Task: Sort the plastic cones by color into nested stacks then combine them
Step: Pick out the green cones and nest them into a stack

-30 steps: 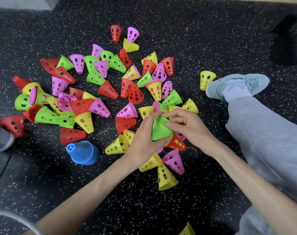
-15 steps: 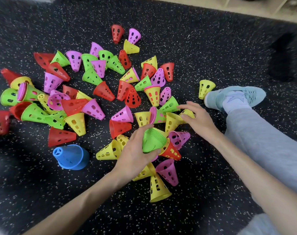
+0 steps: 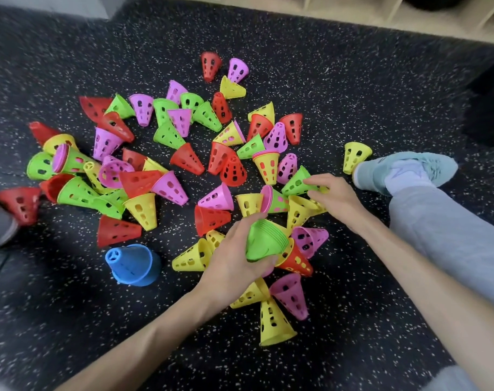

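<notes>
My left hand (image 3: pixel 234 266) grips the green nested stack (image 3: pixel 264 241), fingers and thumb curled round its lower part, rims facing up and right. I judge this keeps the open end presented so the next cone can be pushed in one-handed.

My right hand (image 3: pixel 334 197) reaches to a loose green cone (image 3: pixel 298 183) lying on its side just beyond the stack. The fingers are bent over its wide end and touch it. I cannot tell whether the pinch is closed.

The remaining cones lie scattered on the floor (image 3: pixel 71 320) in red, yellow, pink and green, most on their sides, some partly pushed into one another. A blue stack (image 3: pixel 133 263) stands wide end down to the left of my left hand, apart from the pile; I judge it to be a finished colour set aside.

Materials: the cones are thin, smooth moulded plastic, tapered, with rectangular slots through the walls and a small cross-barred tip. The taper is what allows nesting. The floor is black rubber with pale flecks, matt and grippy in appearance, so I expect cones to stay where dropped.
</notes>
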A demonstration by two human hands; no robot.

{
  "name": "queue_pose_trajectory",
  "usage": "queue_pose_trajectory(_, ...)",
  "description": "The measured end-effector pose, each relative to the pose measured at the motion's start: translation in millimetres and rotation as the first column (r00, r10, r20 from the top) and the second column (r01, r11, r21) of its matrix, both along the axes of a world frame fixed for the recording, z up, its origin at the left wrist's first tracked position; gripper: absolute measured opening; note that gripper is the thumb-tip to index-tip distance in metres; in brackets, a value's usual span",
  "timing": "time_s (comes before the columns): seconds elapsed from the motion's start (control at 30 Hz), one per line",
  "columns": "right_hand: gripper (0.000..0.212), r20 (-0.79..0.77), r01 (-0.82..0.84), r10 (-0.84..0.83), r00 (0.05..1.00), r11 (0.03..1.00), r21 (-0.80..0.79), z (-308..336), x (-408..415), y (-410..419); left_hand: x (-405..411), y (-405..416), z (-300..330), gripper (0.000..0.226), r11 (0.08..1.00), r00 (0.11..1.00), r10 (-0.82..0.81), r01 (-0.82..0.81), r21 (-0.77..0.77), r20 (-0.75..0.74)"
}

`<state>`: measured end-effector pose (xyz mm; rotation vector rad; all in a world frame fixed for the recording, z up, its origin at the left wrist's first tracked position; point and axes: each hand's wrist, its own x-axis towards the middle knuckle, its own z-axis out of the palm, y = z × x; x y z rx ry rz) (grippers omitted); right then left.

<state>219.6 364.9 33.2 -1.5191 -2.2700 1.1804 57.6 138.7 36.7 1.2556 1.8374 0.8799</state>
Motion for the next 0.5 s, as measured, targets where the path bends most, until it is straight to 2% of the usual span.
queue_pose_trajectory(0.13,0.026,-0.206,0.167,-0.152,0.967,0.984,0.057,17,3,-10,-1,-2,3,0.073,1.0,0.999,0.017,-0.017,0.011,-0.027)
queue_pose_trajectory(0.23,0.028,-0.319,0.222,-0.195,0.927,0.974,0.051,44,0,-22,-1,-1,5,0.073,0.999,0.999,0.024,-0.024,0.022,-0.036)
queue_pose_trajectory(0.33,0.031,-0.367,0.169,-0.146,0.919,0.985,0.029,67,1,-46,4,1,6,0.074,0.998,0.999,0.039,-0.038,0.048,-0.02)
queue_pose_trajectory(0.5,0.036,-0.314,0.041,-0.052,0.948,0.998,-0.042,83,10,-87,15,2,10,0.074,0.991,0.998,0.046,-0.05,0.122,0.03)
